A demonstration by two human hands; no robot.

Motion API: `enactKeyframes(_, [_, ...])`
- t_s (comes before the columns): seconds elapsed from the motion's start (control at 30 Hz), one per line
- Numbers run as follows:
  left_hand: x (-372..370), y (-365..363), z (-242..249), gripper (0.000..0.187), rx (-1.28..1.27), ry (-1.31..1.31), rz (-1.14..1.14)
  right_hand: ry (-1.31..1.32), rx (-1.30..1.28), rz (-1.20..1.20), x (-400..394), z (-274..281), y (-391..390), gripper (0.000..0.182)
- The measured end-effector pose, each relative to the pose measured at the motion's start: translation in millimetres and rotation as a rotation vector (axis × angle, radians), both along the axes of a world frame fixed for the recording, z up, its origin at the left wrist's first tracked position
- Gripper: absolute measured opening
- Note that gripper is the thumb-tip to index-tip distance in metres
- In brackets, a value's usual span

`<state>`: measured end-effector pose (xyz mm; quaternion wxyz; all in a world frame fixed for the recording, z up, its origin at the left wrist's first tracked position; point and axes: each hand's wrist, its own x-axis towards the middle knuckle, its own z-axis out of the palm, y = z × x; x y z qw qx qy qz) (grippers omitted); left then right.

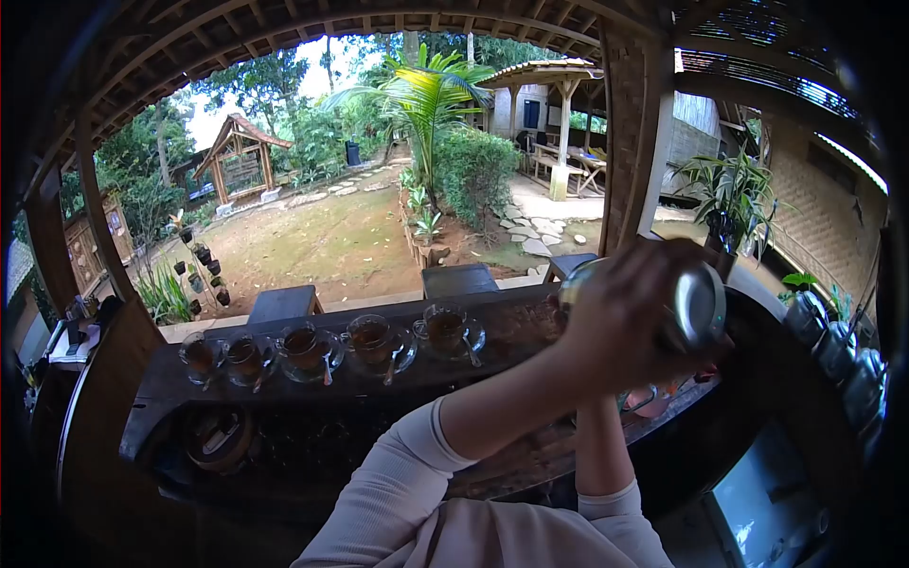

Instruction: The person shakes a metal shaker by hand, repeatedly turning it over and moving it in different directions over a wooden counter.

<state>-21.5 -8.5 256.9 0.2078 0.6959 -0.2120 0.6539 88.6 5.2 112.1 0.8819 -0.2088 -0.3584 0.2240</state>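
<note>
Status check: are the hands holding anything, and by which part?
A shiny container with a round silver end; the left hand grips it around its side, beside that end. Where the right hand holds it, if at all, is hidden.

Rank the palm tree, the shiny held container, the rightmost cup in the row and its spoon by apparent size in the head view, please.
1. Palm tree
2. Shiny container, partly hidden; its nearness makes it look large
3. Rightmost cup
4. Spoon

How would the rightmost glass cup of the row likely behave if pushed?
The glass cup is probably fragile, being clear glass. Its dark liquid would likely slosh if jolted, and the spoon beside it on the saucer may rattle.
</note>
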Motion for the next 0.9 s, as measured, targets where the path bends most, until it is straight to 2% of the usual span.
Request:
enactKeyframes(0.03, [-12.9,-23.5,5.3,0.050,0.059,-0.111,-0.079,-0.002,-0.018,0.001,7.9,-23.9,-25.6,0.066])
enactKeyframes(0.1, [-23.8,-58.2,6.3,0.037,0.171,-0.404,-0.132,-0.013,-0.048,0.004,19.4,-18.8,-27.8,0.067])
enactKeyframes(0.13, [-15.9,-56.3,5.5,0.038,0.205,-0.390,-0.116,-0.021,-0.061,0.008,24.6,-14.0,-27.6,0.067])
enactKeyframes(0.17, [-4.4,-52.6,2.6,0.039,0.239,-0.369,-0.099,-0.023,-0.074,0.013,28.0,-10.0,-27.3,0.067])
enactKeyframes(0.2, [12.4,-43.5,-0.4,0.045,0.166,-0.267,-0.030,-0.022,-0.089,0.019,30.1,-6.0,-27.5,0.068])
enactKeyframes(0.27, [47.6,-11.6,-9.0,0.058,0.017,0.098,0.083,-0.019,-0.109,0.030,22.7,22.9,3.6,0.068])
enactKeyframes(0.3, [56.9,-1.8,-10.0,0.059,-0.088,0.127,0.045,-0.020,-0.109,0.036,25.0,29.6,7.9,0.068])
enactKeyframes(0.33, [62.7,-1.5,-17.3,0.060,-0.063,0.145,0.058,-0.026,-0.105,0.043,18.3,7.8,-8.5,0.069])
enactKeyframes(0.37, [52.7,-10.0,-16.4,0.060,-0.041,0.171,0.070,-0.024,-0.106,0.051,22.1,15.6,0.1,0.069])
enactKeyframes(0.4, [41.9,-29.4,-13.8,0.055,0.052,-0.005,0.106,-0.013,-0.115,0.056,30.8,9.6,-8.1,0.069])
enactKeyframes(0.47, [9.9,-68.6,-6.7,0.014,0.123,-0.281,0.150,-0.006,-0.130,0.073,33.0,-0.9,-13.4,0.070])
enactKeyframes(0.5, [0.5,-85.4,-13.1,0.036,0.144,-0.241,0.097,-0.006,-0.133,0.085,32.6,-4.8,-15.1,0.070])
enactKeyframes(0.57, [8.0,-77.4,-4.2,0.016,0.131,-0.325,0.177,-0.007,-0.136,0.114,26.7,-11.6,-17.9,0.071])
enactKeyframes(0.6, [17.9,-60.6,-8.1,0.026,0.108,-0.170,0.081,-0.010,-0.143,0.131,22.4,-14.2,-20.5,0.071])
enactKeyframes(0.63, [34.1,-40.4,-19.7,0.047,0.137,-0.066,0.184,-0.018,-0.150,0.149,18.1,-14.2,-21.6,0.071])
enactKeyframes(0.7, [60.1,-3.3,-40.1,0.062,0.029,0.062,0.282,-0.046,-0.144,0.194,3.4,15.7,11.5,0.072])
enactKeyframes(0.77, [59.8,6.2,-51.3,0.059,-0.018,0.122,0.303,-0.063,-0.121,0.245,-4.2,9.4,14.9,0.072])
enactKeyframes(0.9, [12.8,-38.5,-19.8,0.049,0.177,-0.232,0.247,0.000,-0.187,0.284,-3.3,-18.3,3.5,0.073])
